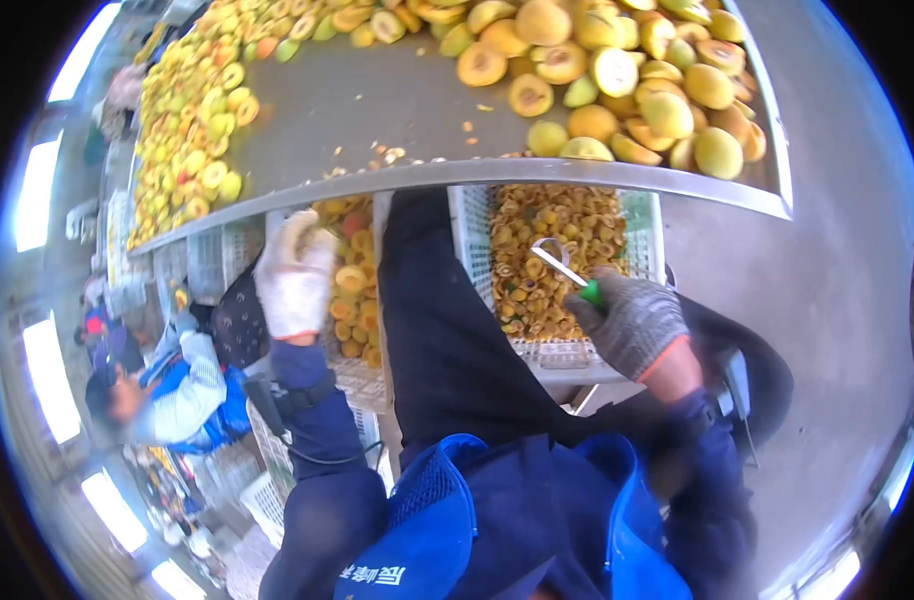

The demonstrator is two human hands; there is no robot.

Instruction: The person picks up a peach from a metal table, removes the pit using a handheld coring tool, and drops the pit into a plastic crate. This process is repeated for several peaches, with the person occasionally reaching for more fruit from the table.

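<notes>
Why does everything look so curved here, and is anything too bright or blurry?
Head view: probably a very wide lens, so the table's front edge bows and the corners go black; bright panels at far left glare white; the left hand looks slightly blurred, and the other person looks soft.

Green handle [592, 293] — mottled grey glove [632, 325], white glove [295, 278], blue apron [417, 520]

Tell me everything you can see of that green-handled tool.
The tool has a green handle, mostly hidden in the gloved right hand, and a slim, shiny, metal-looking shaft with a thin curved loop near its far end. It slants across the picture over the crate of fruit pieces. Only the hand visibly touches it.
</notes>
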